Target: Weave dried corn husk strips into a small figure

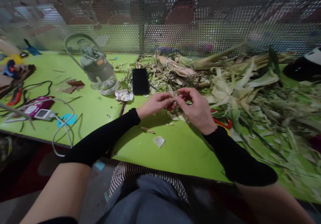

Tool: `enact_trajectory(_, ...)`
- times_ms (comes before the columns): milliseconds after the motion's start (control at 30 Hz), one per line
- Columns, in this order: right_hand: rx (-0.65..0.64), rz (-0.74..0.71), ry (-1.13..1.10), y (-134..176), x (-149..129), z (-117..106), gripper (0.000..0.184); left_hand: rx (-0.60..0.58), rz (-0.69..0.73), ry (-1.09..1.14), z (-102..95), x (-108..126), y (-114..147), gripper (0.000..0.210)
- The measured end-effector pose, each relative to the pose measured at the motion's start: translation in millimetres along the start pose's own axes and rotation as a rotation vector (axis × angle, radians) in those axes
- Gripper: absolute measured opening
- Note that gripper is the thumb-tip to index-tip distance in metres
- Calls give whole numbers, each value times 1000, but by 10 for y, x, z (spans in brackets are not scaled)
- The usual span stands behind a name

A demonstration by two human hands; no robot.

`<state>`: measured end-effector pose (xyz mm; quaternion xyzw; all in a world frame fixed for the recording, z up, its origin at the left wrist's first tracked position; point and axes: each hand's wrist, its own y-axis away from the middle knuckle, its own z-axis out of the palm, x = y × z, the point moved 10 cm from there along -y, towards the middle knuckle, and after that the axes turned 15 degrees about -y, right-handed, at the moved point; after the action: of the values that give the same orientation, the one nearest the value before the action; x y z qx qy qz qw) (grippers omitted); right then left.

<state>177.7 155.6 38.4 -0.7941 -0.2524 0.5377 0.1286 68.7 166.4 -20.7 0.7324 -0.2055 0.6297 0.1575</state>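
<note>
My left hand [157, 104] and my right hand [197, 109] meet over the green table [175, 157], fingertips nearly touching. Both pinch a small pale piece of corn husk [172, 91] between thumb and fingers. Part of it is hidden behind the fingers. Under my right wrist, the red handle of a tool [227, 123], seemingly scissors, shows. A cut pale husk scrap [159, 141] and a thin tan strip [147, 129] lie in front of my hands. Just beyond my left hand rests a black phone [140, 81].
Dried corn husks [233, 87] pile up at the back and right. A clear water bottle [99, 71] stands left of the phone, beside crumpled white bits [123, 95]. Farther left are a purple device [40, 106] with cables and orange-handled pliers [15, 95]. A perforated metal screen [160, 23] closes the back.
</note>
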Motion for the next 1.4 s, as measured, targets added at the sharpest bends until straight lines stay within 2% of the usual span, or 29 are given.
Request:
enact_trajectory(267,-39,-66,80,0,-82,35,13,-44,-52,-83,44,-34,-2,12)
enact_trajectory(333,-62,-48,48,-3,-61,56,13,-77,-72,-92,74,-41,7,12)
enact_trajectory(433,-75,17,-13,-14,12,69,25,-124,-107,-97,135,-70,18,12)
enact_trajectory(500,-81,32,-12,-22,38,73,21,-133,-130,-98,159,-93,21,11)
enact_trajectory(700,-3,167,-147,-20,185,1,19,-105,-191,-24,153,-126,37,8)
enact_trajectory(867,-77,141,-137,-15,176,72,23,-60,-216,50,118,-136,45,6)
enact_trajectory(1067,-5,158,-180,-22,249,-23,24,-14,-219,127,89,-126,46,8)
enact_trajectory(1200,-67,91,-50,-29,148,15,23,-10,-214,89,79,-80,60,9)
enact_trajectory(1400,-161,-143,118,-18,-64,95,18,-84,-271,8,137,-137,83,8)
